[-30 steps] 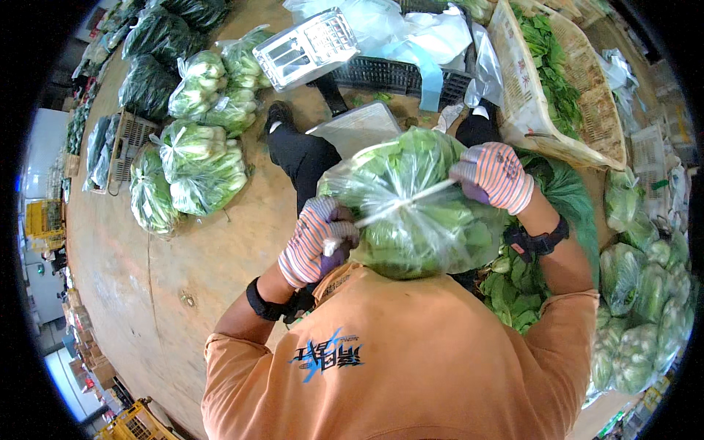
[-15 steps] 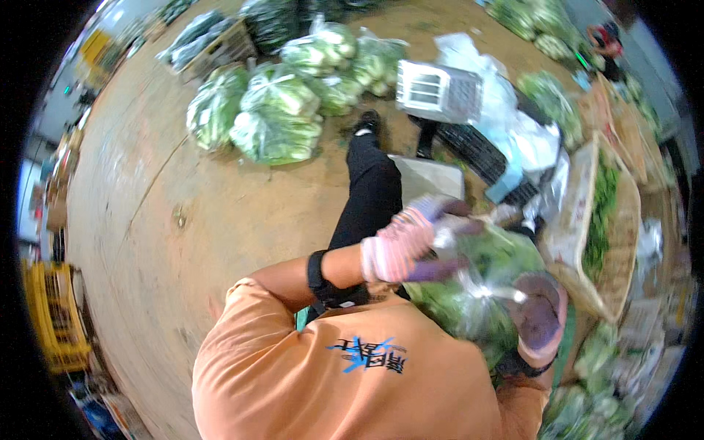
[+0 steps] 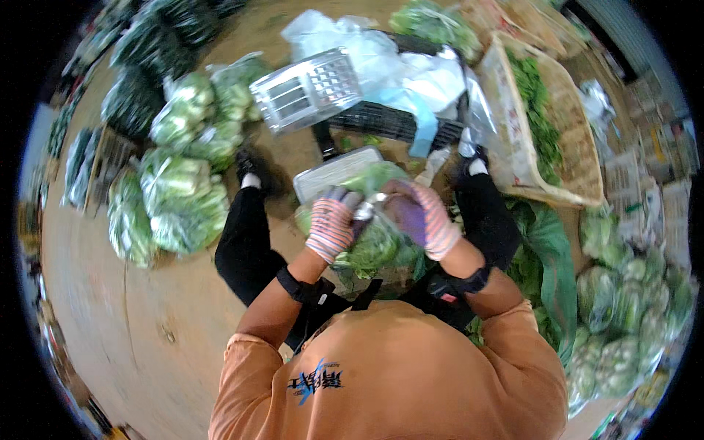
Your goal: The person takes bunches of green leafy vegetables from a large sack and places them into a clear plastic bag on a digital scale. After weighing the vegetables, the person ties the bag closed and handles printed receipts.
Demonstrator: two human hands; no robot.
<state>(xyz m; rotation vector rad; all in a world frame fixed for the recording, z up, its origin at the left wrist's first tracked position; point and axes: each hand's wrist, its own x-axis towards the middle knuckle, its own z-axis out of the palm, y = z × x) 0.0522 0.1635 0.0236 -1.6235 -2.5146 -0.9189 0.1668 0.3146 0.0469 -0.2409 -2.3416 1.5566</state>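
Observation:
A clear plastic bag of leafy greens (image 3: 370, 253) is between my knees, partly over the pale scale platform (image 3: 323, 173). My left hand (image 3: 336, 226), in a striped glove with purple-grey fingers, is closed round the gathered neck of the bag. On the other side of the neck, my right hand (image 3: 429, 218), gloved alike, pinches the plastic with curled fingers. Its fingertips are slightly blurred. Beyond the platform stands the scale's display head (image 3: 306, 89), wrapped in clear plastic.
Several bagged vegetables (image 3: 183, 187) lie on the floor to the left. A black crate (image 3: 374, 121) with plastic sheets (image 3: 418, 77) is ahead. At right stand a large basket (image 3: 579, 165) with greens, a green mesh sack (image 3: 554, 271) and more bagged vegetables (image 3: 623, 308).
My view has swung to the right. The bag has moved from my right side to between my knees, and both hands now meet at its neck.

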